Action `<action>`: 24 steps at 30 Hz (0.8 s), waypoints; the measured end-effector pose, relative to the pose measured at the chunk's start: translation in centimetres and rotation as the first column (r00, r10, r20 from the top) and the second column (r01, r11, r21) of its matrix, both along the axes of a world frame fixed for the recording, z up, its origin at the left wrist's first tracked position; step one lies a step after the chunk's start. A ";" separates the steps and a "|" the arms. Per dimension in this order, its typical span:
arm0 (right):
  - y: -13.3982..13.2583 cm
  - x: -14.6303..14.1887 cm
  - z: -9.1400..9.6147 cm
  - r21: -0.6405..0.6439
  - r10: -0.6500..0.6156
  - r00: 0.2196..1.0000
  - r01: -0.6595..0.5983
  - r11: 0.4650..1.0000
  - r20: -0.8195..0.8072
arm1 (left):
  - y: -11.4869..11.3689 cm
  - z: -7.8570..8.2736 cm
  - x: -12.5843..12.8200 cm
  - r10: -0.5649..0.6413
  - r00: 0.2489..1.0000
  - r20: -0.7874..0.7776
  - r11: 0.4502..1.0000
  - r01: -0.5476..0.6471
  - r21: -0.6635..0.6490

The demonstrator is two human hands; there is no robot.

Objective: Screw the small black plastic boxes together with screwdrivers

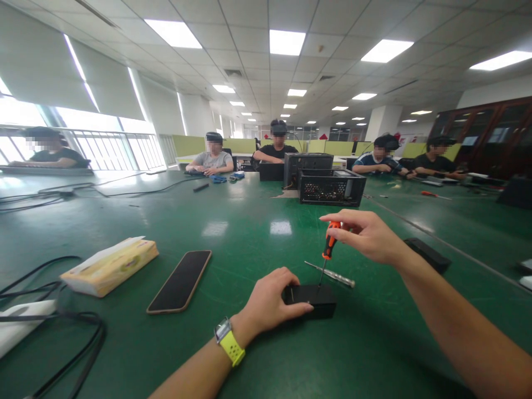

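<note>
A small black box-shaped device [324,299] lies on the green table in front of me. My left hand [274,299] grips its left end, thumb along the near side and fingers over the far side. Above it, my right hand [366,233] holds an orange and black screwdriver [330,244] by the top of its handle. The screwdriver stands nearly upright, its tip touching the top of the device. Just behind the device lies a second, thin screwdriver [338,278] with a clear handle. I cannot make out a screw under the tip.
A phone [180,282], a tissue pack [110,266] and black cables [89,332] lie at the left. Another black block [427,255] rests beyond my right forearm. Open black computer cases [332,188] stand farther back. Several people sit around the table.
</note>
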State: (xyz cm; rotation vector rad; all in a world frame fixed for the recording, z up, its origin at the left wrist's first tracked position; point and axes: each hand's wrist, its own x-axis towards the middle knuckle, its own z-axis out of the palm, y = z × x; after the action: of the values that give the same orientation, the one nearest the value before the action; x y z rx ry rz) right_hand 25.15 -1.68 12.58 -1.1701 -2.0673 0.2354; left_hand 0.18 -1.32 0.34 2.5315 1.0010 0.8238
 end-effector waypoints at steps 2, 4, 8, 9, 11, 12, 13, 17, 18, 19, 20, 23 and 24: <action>0.0 0.1 -0.1 -0.025 -0.012 1.000 0.011 1.000 -0.013 | 0.0 0.0 0.0 0.000 1.000 -0.003 1.000 0.000 -0.004; 0.0 0.1 -0.2 -0.059 -0.023 0.999 0.021 0.998 -0.041 | 0.0 0.0 0.1 0.000 1.000 -0.004 1.000 0.000 -0.006; 0.0 -0.1 -0.1 -0.041 -0.028 0.998 0.025 0.999 -0.058 | 0.2 -0.1 0.1 -0.004 1.000 0.000 1.000 0.004 -0.001; 0.0 -0.1 -0.1 -0.014 -0.025 0.998 0.024 1.000 -0.052 | 0.2 -0.2 0.1 -0.005 1.000 0.001 1.000 0.005 0.000; 0.0 -0.2 0.0 0.038 -0.019 0.999 0.021 0.999 -0.042 | 0.2 -0.2 0.0 -0.007 1.000 0.001 1.000 0.007 0.000; 0.0 -0.2 0.0 0.051 -0.018 0.999 0.020 0.999 -0.040 | 0.2 -0.2 0.0 -0.007 1.000 0.002 1.000 0.007 0.001; 0.0 -0.1 0.0 0.051 -0.018 0.999 0.020 0.998 -0.041 | 0.2 -0.2 0.0 -0.006 1.000 0.002 1.000 0.006 0.001; 0.0 0.1 -0.1 -0.026 -0.040 0.996 0.038 0.999 -0.077 | 0.1 -0.2 0.0 -0.008 1.000 0.000 1.000 0.008 -0.002; 0.0 0.1 -0.2 -0.040 -0.048 0.995 0.045 0.998 -0.085 | 0.1 -0.2 0.0 -0.009 1.000 -0.001 1.000 0.009 -0.003; 0.1 0.1 -0.2 -0.045 -0.056 0.995 0.052 0.998 -0.087 | 0.1 -0.1 0.0 -0.009 1.000 -0.002 1.000 0.009 -0.005; 0.1 0.1 -0.2 -0.044 -0.061 0.995 0.058 0.997 -0.082 | 0.1 -0.1 0.0 -0.008 1.000 -0.002 1.000 0.008 -0.005; 0.1 0.1 -0.2 -0.023 -0.055 0.997 0.053 0.998 -0.055 | 0.0 -0.1 0.0 -0.004 1.000 0.000 1.000 0.004 -0.003; 0.1 0.1 -0.1 -0.017 -0.048 0.998 0.047 0.999 -0.049 | 0.1 -0.1 0.0 -0.005 1.000 0.000 1.000 0.005 -0.002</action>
State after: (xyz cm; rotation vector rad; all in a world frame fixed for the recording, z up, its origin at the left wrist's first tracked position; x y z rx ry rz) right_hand 25.22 -1.58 12.45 -1.2092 -1.9957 0.2562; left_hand 0.19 -1.27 0.22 2.5306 0.9947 0.8212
